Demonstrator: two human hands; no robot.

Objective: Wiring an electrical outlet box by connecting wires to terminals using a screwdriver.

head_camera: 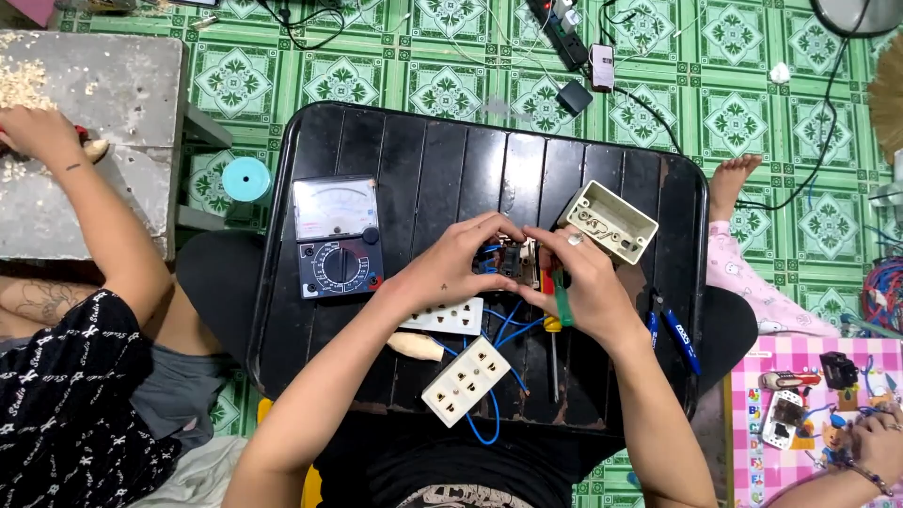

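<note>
Both my hands meet over the middle of a black slatted table [414, 150]. My left hand [451, 265] and my right hand [583, 282] together pinch a small dark electrical part [515, 261] with blue wires [503, 325] running from it. My right hand also holds a screwdriver with a red and green handle [557, 299] against its palm. Two white socket plates [467, 380] lie just below my hands, joined by the blue wires. An open beige box housing [611, 220] sits right of my hands.
An analog multimeter [337, 235] rests at the table's left. Blue-handled pliers [679, 337] lie at its right edge. One person [66, 376] sits at left by a grey block [103, 94]; another's foot [732, 179] and hand [879, 442] are at right. A power strip [561, 26] lies on the green tiled floor.
</note>
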